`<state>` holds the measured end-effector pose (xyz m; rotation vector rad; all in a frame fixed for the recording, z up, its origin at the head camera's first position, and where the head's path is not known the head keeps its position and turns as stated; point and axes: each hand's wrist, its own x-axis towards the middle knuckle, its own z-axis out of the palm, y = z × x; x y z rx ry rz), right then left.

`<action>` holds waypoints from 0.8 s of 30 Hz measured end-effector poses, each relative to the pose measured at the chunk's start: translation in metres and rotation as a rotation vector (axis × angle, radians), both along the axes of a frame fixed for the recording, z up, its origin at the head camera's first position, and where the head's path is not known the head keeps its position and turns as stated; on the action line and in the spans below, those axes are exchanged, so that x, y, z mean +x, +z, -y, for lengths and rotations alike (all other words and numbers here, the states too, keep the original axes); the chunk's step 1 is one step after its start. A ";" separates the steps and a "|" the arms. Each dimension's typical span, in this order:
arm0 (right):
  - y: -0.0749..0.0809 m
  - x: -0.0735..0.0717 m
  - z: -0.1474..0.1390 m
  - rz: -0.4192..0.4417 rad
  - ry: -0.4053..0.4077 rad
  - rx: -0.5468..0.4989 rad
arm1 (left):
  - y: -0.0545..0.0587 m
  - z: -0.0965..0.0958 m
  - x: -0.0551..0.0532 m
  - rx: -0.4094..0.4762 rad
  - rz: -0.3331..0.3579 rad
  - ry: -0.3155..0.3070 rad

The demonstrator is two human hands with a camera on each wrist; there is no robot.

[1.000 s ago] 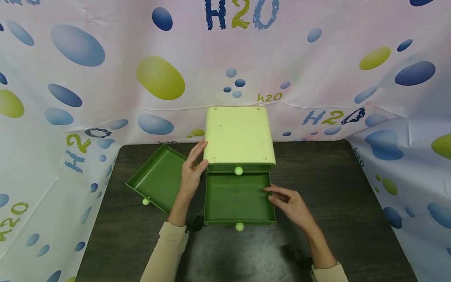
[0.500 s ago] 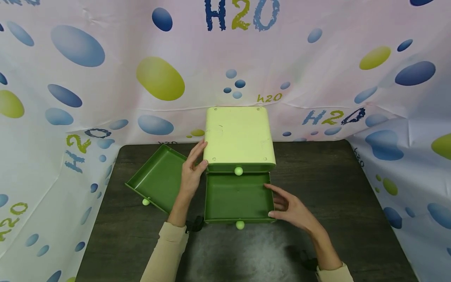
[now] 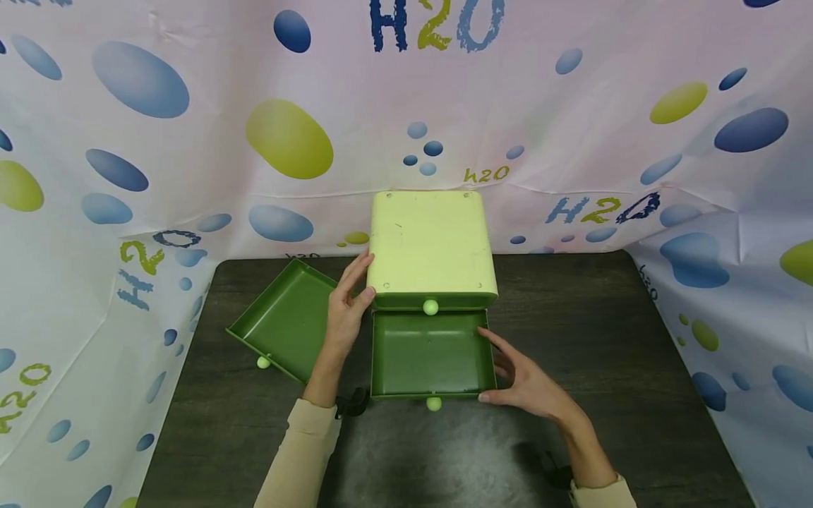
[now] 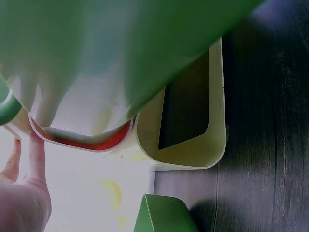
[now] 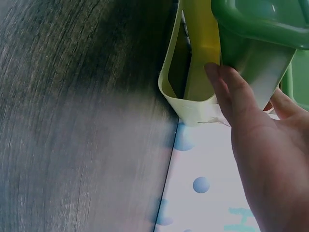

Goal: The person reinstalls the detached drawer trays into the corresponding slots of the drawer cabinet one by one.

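Observation:
A pale yellow chest (image 3: 432,243) with green drawers stands at the back middle. My left hand (image 3: 346,310) rests against its left side with fingers extended. The green middle drawer (image 3: 428,353) sticks out below the top drawer, whose round knob (image 3: 430,307) shows at the front. On the drawer's right side, my right hand (image 3: 530,384) grips it, thumb at the front corner and index finger at the side rim. In the right wrist view, fingertips (image 5: 227,79) touch the drawer low down. The bottom compartment (image 4: 188,106) holds no drawer in the left wrist view.
A loose green drawer (image 3: 286,317) lies askew on the dark wooden table (image 3: 571,303), left of the chest and partly behind my left hand. A patterned cloth (image 3: 356,92) hangs behind and at both sides.
The drawer has slid slightly back into the chest. My right hand has shifted its hold, the thumb moving from the side rim to the front corner. The left hand stays put.

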<state>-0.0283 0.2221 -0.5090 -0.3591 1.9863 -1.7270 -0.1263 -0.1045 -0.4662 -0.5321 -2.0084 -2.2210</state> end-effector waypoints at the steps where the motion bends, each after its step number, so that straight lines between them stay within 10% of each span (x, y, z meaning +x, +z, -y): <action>1: 0.000 0.000 0.000 0.005 -0.005 -0.002 | 0.000 0.000 0.000 0.001 -0.002 0.002; 24: 0.001 -0.001 0.002 -0.043 -0.097 0.043 | 0.001 0.000 0.000 -0.004 -0.016 -0.014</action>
